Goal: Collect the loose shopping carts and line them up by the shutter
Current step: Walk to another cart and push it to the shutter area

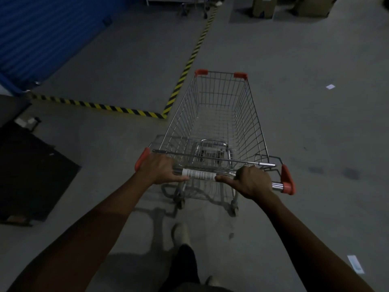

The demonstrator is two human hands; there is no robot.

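The likeliest trouble is the turn. The shopping cart (219,114) stands to the right of the blue shutter (48,32), well apart from it. It sits just outside the yellow-and-black hazard tape (189,66) that boxes off the floor in front of the shutter, and its nose points along the tape rather than at the shutter. Getting it there probably calls for a swing to the left. If that swing is too hard, the casters could fishtail and send the wire basket wide, or into the shutter slats.

The dark mat (35,175) on the floor short of the shutter's near end could snag a wheel if the corner is cut. The light is dim, so its edge is easy to miss. The person's shoe (181,234) is close behind the rear wheels and a long stride might clip them.

More carts (193,7) appear to stand beyond the shutter's far end, though they are too dark to make out clearly.

Both arms reach forward, nearly straight, and converge on the handle bar (199,174). The left hand (160,168) is wrapped over the bar right beside its orange end cap. The right hand (251,182) is wrapped over it further in from the other cap, leaving bare chrome between. Both thumbs lie along the bar, pointing inward at the barcode label. This uneven spacing could make the cart yaw when it is pushed.
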